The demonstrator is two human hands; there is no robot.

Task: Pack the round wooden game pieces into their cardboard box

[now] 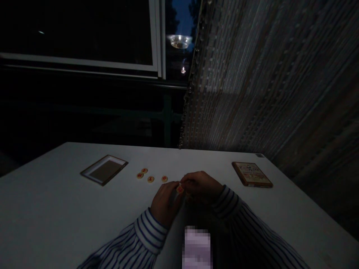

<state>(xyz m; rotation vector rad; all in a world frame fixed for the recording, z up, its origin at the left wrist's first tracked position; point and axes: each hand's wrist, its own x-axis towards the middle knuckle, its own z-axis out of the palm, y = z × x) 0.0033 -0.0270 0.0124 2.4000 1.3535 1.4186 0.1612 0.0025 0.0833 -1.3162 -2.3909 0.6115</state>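
Hands meet beyond your striped cuffs: your left hand [165, 201] and right hand [200, 186] both pinch one round game piece [180, 189] between fingertips. Four more pieces [150, 179] lie on the counter [56, 209] just left of it.

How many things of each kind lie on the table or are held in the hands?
Round game pieces lying on the white table: 4
Round game pieces held between left hand and right hand: 1
Open box tray: 1
Box lid: 1
Total: 7
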